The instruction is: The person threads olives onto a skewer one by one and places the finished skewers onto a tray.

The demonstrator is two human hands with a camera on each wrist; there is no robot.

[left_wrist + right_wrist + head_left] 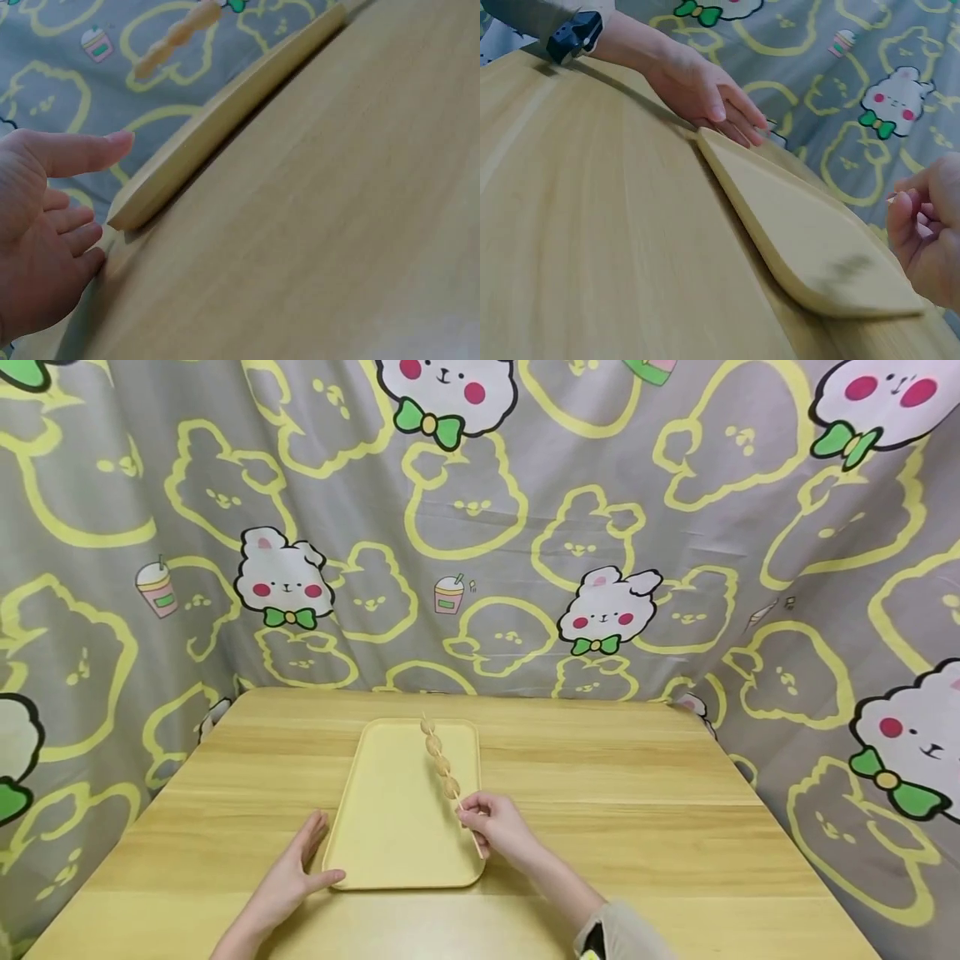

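Between thumb and fingers my right hand (495, 827) pinches the lower stick of a skewer (442, 765), which carries several light-brown ball-shaped pieces. The skewer is raised over the right side of a pale yellow tray (397, 827), tilted with its tip pointing away. In the left wrist view the skewer (176, 39) shows above the tray's edge (225, 112). My left hand (292, 868) is at the tray's near left corner, fingers extended and thumb by the rim. The right wrist view shows the right hand (934, 225) curled round the stick, with the skewer's balls out of sight.
The tray lies on a wood-grain table (637, 827). Behind and at both sides hangs a grey curtain (495, 577) with yellow outlines and white rabbits. A dark device (574, 36) is strapped on the left wrist.
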